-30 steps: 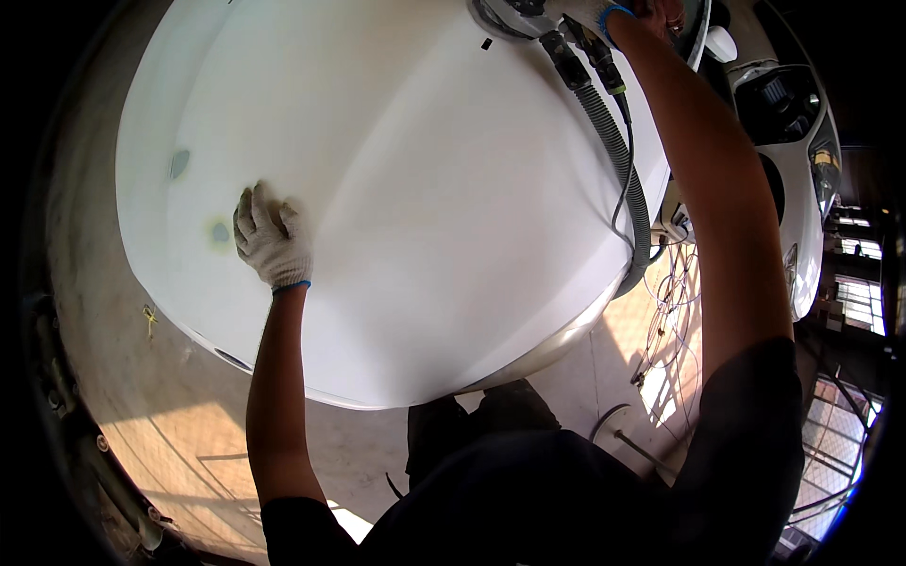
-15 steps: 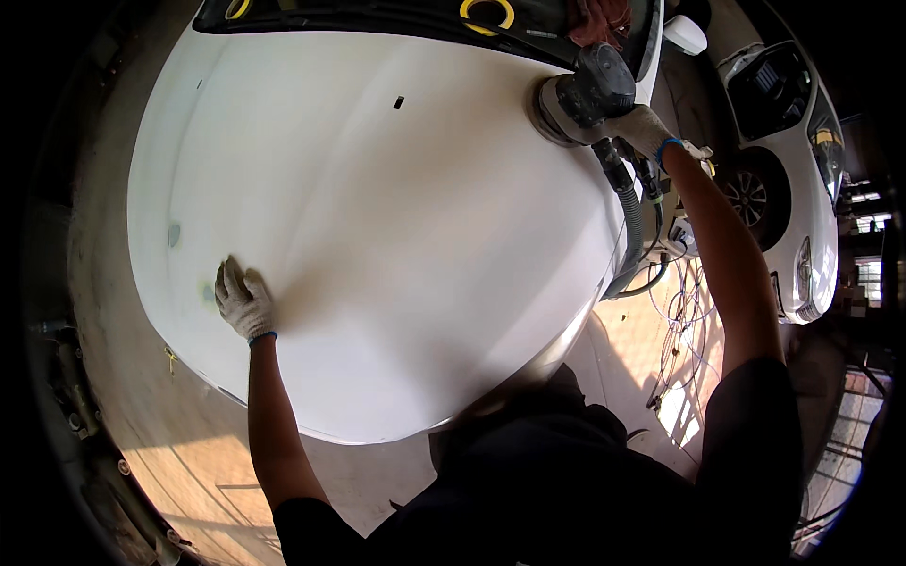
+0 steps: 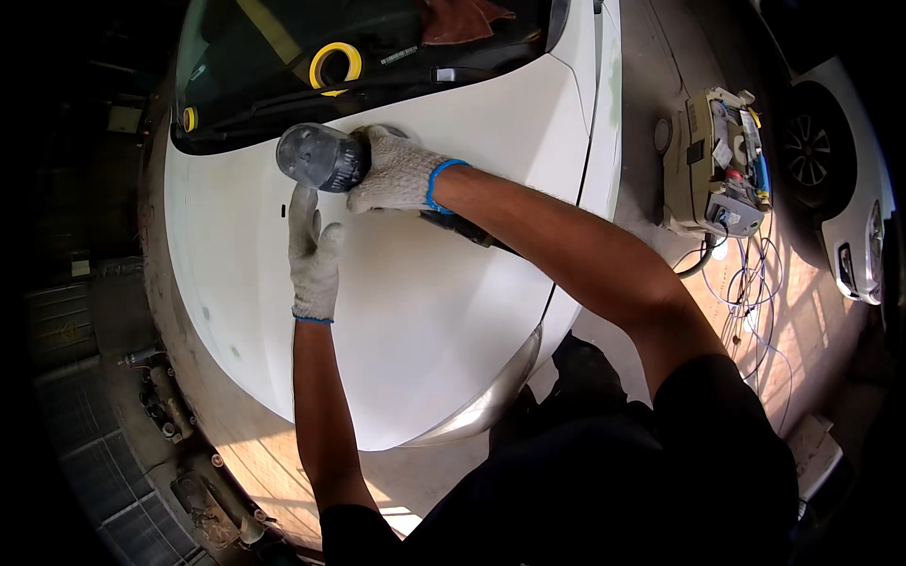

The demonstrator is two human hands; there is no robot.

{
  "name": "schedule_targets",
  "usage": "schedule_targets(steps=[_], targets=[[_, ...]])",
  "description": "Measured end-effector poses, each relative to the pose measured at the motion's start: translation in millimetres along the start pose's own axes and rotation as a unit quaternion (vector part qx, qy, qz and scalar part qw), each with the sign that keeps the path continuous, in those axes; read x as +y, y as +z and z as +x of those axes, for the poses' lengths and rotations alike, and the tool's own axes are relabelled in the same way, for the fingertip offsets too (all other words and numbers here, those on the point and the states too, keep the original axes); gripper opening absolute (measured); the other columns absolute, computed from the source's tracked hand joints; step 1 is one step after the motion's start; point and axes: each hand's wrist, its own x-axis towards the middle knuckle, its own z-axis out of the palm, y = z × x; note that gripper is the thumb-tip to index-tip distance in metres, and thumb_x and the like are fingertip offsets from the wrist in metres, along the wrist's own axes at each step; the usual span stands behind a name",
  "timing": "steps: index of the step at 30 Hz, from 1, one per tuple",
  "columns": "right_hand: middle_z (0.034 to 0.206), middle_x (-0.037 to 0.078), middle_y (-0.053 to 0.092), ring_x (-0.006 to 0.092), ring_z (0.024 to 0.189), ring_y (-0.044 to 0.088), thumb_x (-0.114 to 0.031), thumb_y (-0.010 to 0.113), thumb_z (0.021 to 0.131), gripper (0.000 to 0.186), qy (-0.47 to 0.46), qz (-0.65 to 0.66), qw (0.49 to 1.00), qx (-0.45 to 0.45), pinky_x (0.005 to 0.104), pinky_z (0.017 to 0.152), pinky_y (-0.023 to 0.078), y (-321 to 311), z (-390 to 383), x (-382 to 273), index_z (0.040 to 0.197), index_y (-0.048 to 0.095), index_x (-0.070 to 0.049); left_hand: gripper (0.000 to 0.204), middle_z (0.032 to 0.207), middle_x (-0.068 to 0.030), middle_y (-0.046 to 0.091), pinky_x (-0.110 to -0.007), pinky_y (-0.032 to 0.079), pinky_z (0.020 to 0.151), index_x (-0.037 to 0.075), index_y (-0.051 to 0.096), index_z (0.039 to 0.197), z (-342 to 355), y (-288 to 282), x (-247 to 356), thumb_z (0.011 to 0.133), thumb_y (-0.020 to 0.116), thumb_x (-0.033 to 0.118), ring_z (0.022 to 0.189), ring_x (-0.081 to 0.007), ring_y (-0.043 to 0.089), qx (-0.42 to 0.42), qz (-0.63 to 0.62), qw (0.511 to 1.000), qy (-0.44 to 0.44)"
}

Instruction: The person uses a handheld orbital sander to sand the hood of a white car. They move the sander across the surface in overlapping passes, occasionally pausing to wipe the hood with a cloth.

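Observation:
A matte white car hood (image 3: 415, 311) spreads out in front of me. My right hand (image 3: 401, 172), in a knitted glove with a blue cuff, grips a black and grey power sander (image 3: 321, 158) near the windshield end of the hood. The sander's pad is hidden, so I cannot tell whether it touches the surface. Just on the near side of the sander is my gloved left hand (image 3: 316, 253). Its fingers stretch up toward the tool's head, thumb apart, and the fingertips are partly covered by the sander. A hose runs from the sander beneath my right forearm.
Yellow tape rolls (image 3: 355, 64) and a reddish cloth (image 3: 462, 21) lie by the windshield. To the right stands a boxy tool cart (image 3: 694, 179), with tangled cables (image 3: 755, 292) on the floor below. Beyond it is another white car (image 3: 854, 104). Pipe-like parts (image 3: 170, 396) lie at left.
My right hand has brought the sander leftward across the hood. My left hand has left the hood's left side and come up close to the sander. The view has shifted rightward.

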Motion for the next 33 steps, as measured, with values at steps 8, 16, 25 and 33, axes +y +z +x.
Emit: schedule_targets(steps=[8,16,25,33], targets=[[0.146,0.041,0.044,0.0464,0.127,0.058,-0.03,0.069,0.091,0.102,-0.077,0.044,0.996,0.03,0.0459,0.105,0.05,14.2,-26.9,34.8,0.16,0.006,0.01,0.074,0.14,-0.0085,0.06,-0.04,0.039,0.116,0.005,0.051,0.147,84.6,25.6,-19.0,0.095,0.067,0.056,0.131,-0.022,0.055,0.063,-0.135,0.985,-0.082],[0.084,0.011,0.062,0.0162,0.061,0.061,-0.031,0.073,0.094,0.111,0.027,0.235,0.972,-0.019,0.0309,0.051,0.053,-66.8,-103.2,48.0,0.163,-0.01,0.0,0.074,0.152,-0.0103,0.051,-0.04,0.034,0.121,0.005,0.039,0.156,89.1,99.5,-4.2,0.101,0.059,0.05,0.14,-0.0238,0.048,-0.04,-0.077,0.992,-0.091],[0.088,0.013,0.064,0.0163,0.058,0.062,-0.028,0.076,0.094,0.114,0.016,0.299,0.953,0.05,0.0307,0.047,0.052,-108.1,-129.9,75.2,0.163,-0.011,-0.001,0.072,0.151,-0.0099,0.051,-0.039,0.035,0.12,0.003,0.04,0.155,113.7,181.4,29.5,0.1,0.063,0.044,0.138,-0.0233,0.049,-0.07,-0.045,0.992,-0.098],[0.102,0.019,0.065,0.0172,0.06,0.063,-0.029,0.077,0.093,0.113,0.035,0.274,0.957,0.087,0.0307,0.051,0.054,-131.4,-130.8,83.9,0.163,-0.006,0.0,0.064,0.142,-0.0074,0.058,-0.033,0.041,0.111,0.002,0.051,0.149,130.7,215.1,50.1,0.099,0.069,0.039,0.127,-0.0171,0.054,-0.066,-0.057,0.986,-0.143]])
